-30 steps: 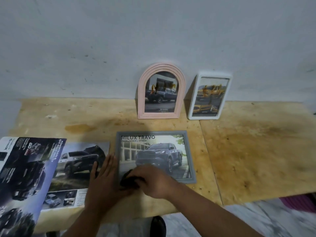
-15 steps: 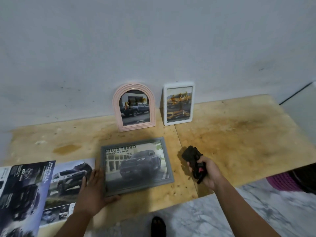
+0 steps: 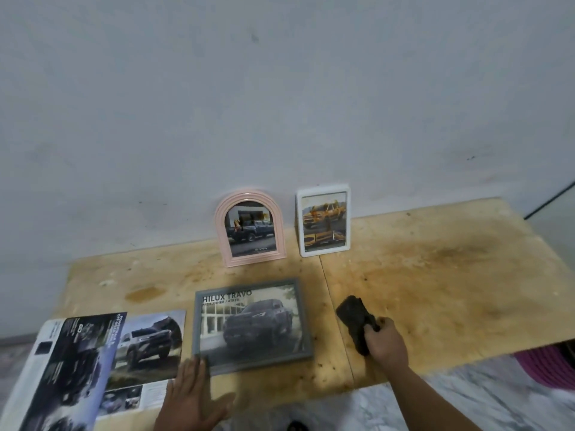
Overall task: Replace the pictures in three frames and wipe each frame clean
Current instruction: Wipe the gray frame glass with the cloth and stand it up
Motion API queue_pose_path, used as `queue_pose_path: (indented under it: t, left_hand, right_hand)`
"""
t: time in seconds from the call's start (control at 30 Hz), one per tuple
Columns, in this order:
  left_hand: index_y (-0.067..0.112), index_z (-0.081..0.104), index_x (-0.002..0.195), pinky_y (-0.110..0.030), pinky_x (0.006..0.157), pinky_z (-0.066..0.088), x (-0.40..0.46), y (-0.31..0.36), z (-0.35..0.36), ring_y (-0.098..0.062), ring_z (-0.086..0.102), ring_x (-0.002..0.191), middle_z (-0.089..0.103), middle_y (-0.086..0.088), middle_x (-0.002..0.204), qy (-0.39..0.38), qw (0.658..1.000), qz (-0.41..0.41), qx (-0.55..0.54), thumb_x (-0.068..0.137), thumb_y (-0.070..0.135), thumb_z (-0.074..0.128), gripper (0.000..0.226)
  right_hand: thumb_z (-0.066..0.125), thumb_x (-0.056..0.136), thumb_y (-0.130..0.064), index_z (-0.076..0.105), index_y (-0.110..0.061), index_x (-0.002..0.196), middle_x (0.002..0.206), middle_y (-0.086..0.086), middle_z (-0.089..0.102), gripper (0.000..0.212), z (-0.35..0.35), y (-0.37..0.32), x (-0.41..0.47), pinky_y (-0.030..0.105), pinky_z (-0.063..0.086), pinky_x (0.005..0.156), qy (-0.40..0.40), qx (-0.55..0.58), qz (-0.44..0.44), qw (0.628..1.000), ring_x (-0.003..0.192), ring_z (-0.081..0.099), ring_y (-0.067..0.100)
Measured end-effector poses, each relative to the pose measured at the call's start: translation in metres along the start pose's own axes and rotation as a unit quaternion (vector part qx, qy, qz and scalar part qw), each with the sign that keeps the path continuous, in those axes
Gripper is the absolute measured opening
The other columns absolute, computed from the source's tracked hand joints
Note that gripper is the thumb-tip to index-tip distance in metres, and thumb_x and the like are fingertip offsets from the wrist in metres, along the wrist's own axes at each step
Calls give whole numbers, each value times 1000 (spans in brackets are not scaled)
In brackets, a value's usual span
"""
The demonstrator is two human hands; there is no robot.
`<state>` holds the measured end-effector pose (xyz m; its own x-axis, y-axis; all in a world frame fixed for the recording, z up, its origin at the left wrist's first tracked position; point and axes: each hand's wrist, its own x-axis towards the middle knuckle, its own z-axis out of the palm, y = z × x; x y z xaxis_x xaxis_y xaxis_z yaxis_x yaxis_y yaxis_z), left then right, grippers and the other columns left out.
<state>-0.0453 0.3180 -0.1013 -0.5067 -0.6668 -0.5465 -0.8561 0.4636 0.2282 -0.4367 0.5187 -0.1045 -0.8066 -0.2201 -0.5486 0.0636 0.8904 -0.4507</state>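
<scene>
A grey frame with a dark truck picture lies flat on the wooden table. My left hand rests flat by the frame's near left corner, fingers apart, fingertips touching the frame's edge. To the right of the frame, my right hand grips a crumpled black cloth that rests on the table. A pink arched frame and a white frame stand against the wall, each with a truck picture.
Loose car brochure pages lie at the table's left, overhanging the front edge. A grey wall rises behind. Marble floor shows below the table, and a pink object sits low at the right.
My right hand lifted the black cloth off the grey frame's glass and carried it right, onto the table. My left hand slid down toward the frame's near left corner.
</scene>
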Motion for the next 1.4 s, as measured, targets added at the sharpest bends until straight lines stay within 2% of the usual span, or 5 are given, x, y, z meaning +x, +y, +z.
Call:
queue_pose_path:
  t: [0.17,0.33,0.7,1.0,1.4]
  left_hand:
    - [21,-1,163,-50,125,10,-24,-3,14,-25,-9,158,-10,-2,171,-10,998,-23,-62,57,108,19,138]
    - [21,25,161,-33,117,36,-12,-8,-7,-19,32,150,29,5,164,60,983,-24,-174,88,73,56,95]
    - [29,63,113,-40,91,57,49,-4,-63,-18,69,102,72,4,105,57,924,-25,-378,94,26,71,21]
    - [23,65,117,-43,101,50,75,-28,-75,-25,60,113,61,-1,118,-38,814,-155,-559,86,58,71,48]
    - [20,72,87,-43,70,63,62,-75,-94,-28,71,75,72,-6,81,174,854,-153,-465,88,69,58,52]
  right_hand:
    - [59,92,-31,42,-14,143,116,18,63,56,-9,5,10,43,50,85,9,5,37,999,100,61,36]
    - [61,95,-21,44,-20,145,139,16,50,52,-5,-25,-10,56,48,96,98,42,-16,994,117,56,42]
    - [68,93,-17,61,-6,101,98,14,70,16,85,-88,-35,40,52,74,-175,-13,-82,981,81,63,23]
    - [71,93,-15,61,-17,91,88,3,68,10,98,-106,-71,39,53,77,-179,34,-54,982,87,66,23]
    - [78,90,-24,59,-22,119,103,3,74,35,119,-155,-110,27,58,66,-213,98,-92,968,84,72,19]
